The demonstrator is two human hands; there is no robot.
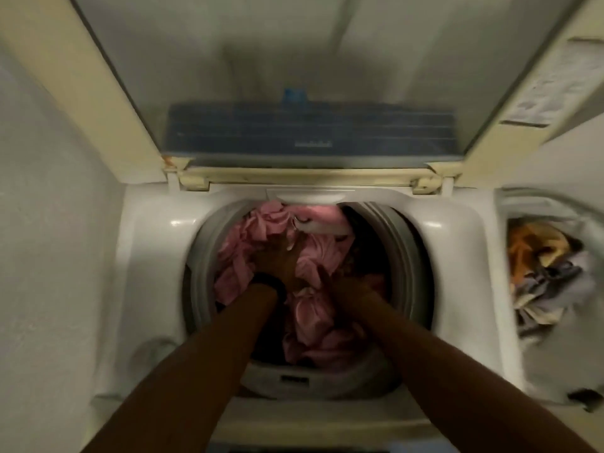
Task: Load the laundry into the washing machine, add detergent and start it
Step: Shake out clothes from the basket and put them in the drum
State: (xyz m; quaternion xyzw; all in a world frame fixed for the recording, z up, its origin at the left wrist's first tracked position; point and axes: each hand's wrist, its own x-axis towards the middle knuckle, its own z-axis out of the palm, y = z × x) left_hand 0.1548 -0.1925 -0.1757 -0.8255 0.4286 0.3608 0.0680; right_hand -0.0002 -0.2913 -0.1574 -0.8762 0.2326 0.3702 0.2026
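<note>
Both arms reach down into the washing machine drum (202, 256), where the pink laundry (313, 322) lies piled. The left hand (277, 259) presses flat on it with its fingers straight. The right hand (327, 277) is half buried in the cloth, and I cannot tell its grip. The lid (294, 76) stands open behind the drum.

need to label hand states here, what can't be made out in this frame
All in the head view:
right hand: fingers buried in the pink laundry, grip unclear.
left hand: dim and motion-blurred, grip unclear.
control panel: behind the glass of the raised lid, blurred, markings unreadable.
sticker, upper right: text blurred.
laundry basket: cut off by the right edge.
detergent: none in view.
</note>
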